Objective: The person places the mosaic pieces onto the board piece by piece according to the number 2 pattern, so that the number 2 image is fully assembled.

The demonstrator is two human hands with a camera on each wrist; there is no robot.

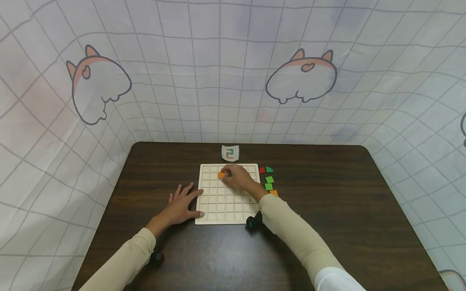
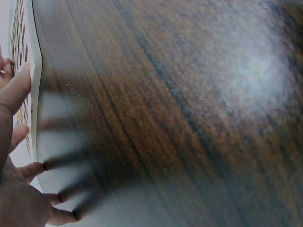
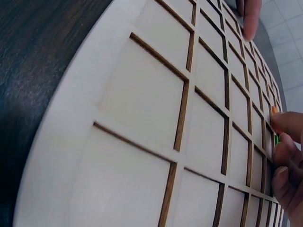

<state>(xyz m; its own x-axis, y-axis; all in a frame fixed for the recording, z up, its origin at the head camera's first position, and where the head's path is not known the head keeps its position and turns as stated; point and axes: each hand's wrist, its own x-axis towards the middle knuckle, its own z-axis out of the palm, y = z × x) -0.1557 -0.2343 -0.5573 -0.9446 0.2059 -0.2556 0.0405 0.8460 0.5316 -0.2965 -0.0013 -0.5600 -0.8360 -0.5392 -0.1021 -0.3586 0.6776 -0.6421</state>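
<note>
A pale wooden grid board [image 1: 218, 206] lies on the dark table, its square cells marked by grooves. My left hand [image 1: 178, 210] is spread flat at the board's left side, thumb and index finger resting on its edge; in the left wrist view those fingers [image 2: 18, 87] touch the rim. Over the upper part of the board, my right hand [image 1: 238, 178] pinches a small green tile [image 3: 277, 139], mostly covered by the fingers. An orange square tile [image 1: 221, 175] sits in a cell just left of the right fingertips.
Right of the board lie a red piece [image 1: 262, 170], a green quarter-round piece [image 1: 269, 169], two light green squares [image 1: 269, 183] and an orange piece [image 1: 274, 193], partly behind the right arm. A small printed pattern card [image 1: 230, 153] lies beyond the board. Curtains surround the table.
</note>
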